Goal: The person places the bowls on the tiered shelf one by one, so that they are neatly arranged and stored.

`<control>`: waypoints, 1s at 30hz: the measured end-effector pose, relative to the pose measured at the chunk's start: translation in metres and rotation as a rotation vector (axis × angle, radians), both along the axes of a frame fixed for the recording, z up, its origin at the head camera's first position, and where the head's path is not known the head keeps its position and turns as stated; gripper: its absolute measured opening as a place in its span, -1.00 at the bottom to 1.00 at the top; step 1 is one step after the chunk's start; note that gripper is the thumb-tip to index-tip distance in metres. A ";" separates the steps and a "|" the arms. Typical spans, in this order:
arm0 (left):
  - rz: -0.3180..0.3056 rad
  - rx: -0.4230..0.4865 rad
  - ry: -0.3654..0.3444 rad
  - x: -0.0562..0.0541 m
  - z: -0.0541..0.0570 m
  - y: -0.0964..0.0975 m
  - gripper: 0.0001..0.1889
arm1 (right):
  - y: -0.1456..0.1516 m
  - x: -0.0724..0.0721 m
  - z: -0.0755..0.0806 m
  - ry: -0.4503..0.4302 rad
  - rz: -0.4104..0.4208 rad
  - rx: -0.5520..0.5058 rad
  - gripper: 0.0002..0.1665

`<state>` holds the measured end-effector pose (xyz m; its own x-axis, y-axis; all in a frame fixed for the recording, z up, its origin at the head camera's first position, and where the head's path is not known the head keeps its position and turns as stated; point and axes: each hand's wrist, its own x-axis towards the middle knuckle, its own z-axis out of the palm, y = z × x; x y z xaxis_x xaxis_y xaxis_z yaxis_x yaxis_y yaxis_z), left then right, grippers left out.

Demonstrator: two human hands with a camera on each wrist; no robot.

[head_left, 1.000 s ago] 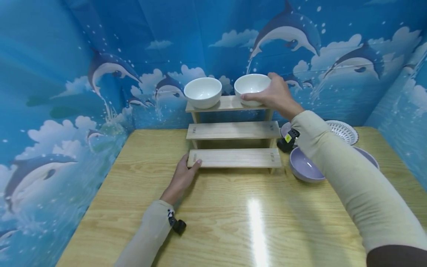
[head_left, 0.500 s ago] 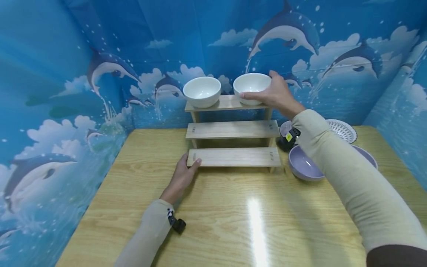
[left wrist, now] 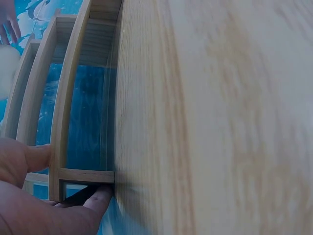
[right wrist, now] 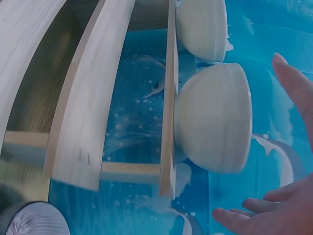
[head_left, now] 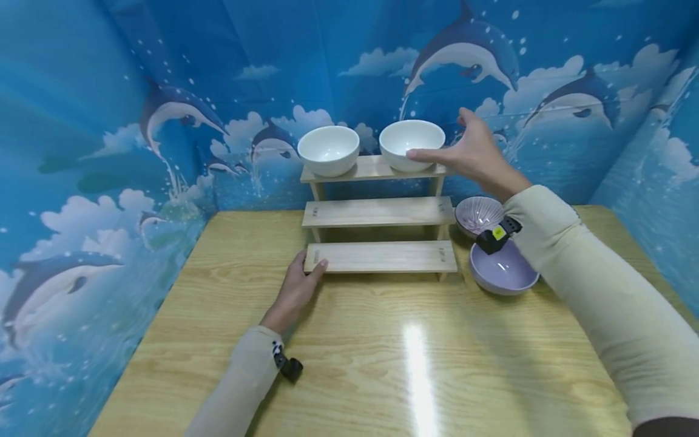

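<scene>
A three-step wooden rack (head_left: 382,258) stands on the table. My left hand (head_left: 295,291) grips the left end of its lowest step, thumb on top; the left wrist view shows the fingers (left wrist: 98,200) around the end support. Two white bowls sit upright on the top step: a left bowl (head_left: 329,152) and a right bowl (head_left: 409,142). Spread fingers and thumb mark my right hand (head_left: 480,152), just right of the right bowl. In the right wrist view there is a gap between that hand (right wrist: 274,213) and the bowl (right wrist: 215,117).
Right of the rack, a patterned purple bowl (head_left: 477,213) and a plain purple bowl (head_left: 499,270) stand on the wooden table (head_left: 349,358), partly under the right forearm. A blue dolphin-printed cloth (head_left: 273,60) hangs behind and at both sides.
My right hand has let go of the right white bowl and drawn back to the right, fingers spread. The bowl stays on the top step. My left hand keeps its hold on the rack.
</scene>
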<state>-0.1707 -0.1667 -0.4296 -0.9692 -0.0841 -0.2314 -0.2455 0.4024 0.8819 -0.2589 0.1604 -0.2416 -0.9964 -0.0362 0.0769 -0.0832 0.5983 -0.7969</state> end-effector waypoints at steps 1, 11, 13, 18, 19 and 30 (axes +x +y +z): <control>-0.001 0.003 0.000 0.000 0.000 0.000 -0.23 | 0.003 0.002 0.000 0.009 0.002 0.002 0.60; 0.003 -0.001 0.010 0.001 0.000 0.001 -0.26 | 0.047 0.027 -0.004 -0.003 -0.049 0.039 0.55; 0.004 0.002 0.009 0.001 0.000 0.001 -0.27 | 0.056 0.031 -0.007 -0.015 -0.065 0.047 0.54; 0.013 0.000 -0.012 0.001 0.000 0.002 -0.26 | 0.080 0.042 -0.017 -0.024 -0.090 0.059 0.50; 0.013 0.000 -0.014 0.001 0.000 0.002 -0.26 | 0.085 0.045 -0.019 -0.026 -0.094 0.064 0.49; -0.006 -0.006 -0.015 0.000 -0.001 0.000 -0.24 | 0.132 0.074 -0.046 -0.066 -0.149 0.093 0.44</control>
<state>-0.1703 -0.1667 -0.4304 -0.9661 -0.0800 -0.2455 -0.2565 0.4090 0.8757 -0.1853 0.2919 -0.2872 -0.9941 0.1078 0.0146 0.0620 0.6718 -0.7381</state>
